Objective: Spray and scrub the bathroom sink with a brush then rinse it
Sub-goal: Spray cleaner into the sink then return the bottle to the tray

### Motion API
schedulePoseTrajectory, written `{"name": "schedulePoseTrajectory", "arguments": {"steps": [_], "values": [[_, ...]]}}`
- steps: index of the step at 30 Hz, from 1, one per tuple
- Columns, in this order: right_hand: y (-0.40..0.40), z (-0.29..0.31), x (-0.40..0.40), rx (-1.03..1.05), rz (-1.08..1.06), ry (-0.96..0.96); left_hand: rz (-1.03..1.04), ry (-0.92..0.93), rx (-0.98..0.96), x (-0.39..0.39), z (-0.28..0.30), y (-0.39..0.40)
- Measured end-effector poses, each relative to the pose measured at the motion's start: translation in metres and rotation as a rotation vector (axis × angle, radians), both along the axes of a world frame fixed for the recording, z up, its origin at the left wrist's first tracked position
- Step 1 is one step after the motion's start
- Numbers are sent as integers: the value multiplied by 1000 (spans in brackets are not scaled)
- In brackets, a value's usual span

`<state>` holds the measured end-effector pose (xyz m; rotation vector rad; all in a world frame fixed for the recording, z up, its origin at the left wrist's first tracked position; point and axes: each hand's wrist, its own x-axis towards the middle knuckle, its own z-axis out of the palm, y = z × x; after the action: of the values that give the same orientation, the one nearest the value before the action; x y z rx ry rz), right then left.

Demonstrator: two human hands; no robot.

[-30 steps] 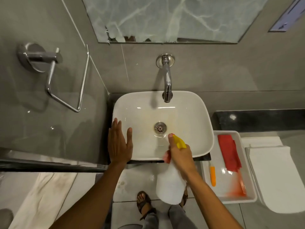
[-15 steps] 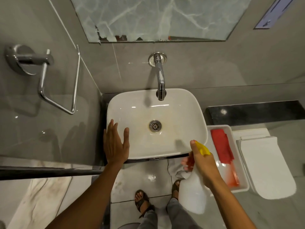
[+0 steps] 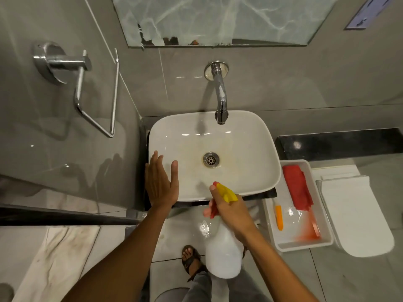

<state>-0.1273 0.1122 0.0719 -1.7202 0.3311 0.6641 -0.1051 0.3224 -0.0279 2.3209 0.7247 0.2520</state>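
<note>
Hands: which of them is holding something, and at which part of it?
The right hand holds the spray bottle at its neck, below the yellow nozzle. The left hand holds nothing.

sink [image 3: 250,171]: white, rounded-rect. basin, yellowish stain round drain
spray bottle [image 3: 223,247]: white, yellow/red trigger head, at sink's front rim
brush [image 3: 307,221]: red, tray right of sink

A red cloth [image 3: 297,188] lies in a white tray [image 3: 327,216] beside a toilet [image 3: 357,216].
</note>
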Motion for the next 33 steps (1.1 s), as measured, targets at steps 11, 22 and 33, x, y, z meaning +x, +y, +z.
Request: {"name": "schedulePoseTrajectory", "arguments": {"steps": [11, 22, 33], "values": [[40, 8, 58, -131, -42, -76, -17, -18, -7, 0, 5, 0], [-40, 6, 88, -194, -381, -133, -20, 6, -18, 0, 3, 0], [-75, 4, 20, -292, -235, -129, -9, -18, -23, 0, -2, 2]]}}
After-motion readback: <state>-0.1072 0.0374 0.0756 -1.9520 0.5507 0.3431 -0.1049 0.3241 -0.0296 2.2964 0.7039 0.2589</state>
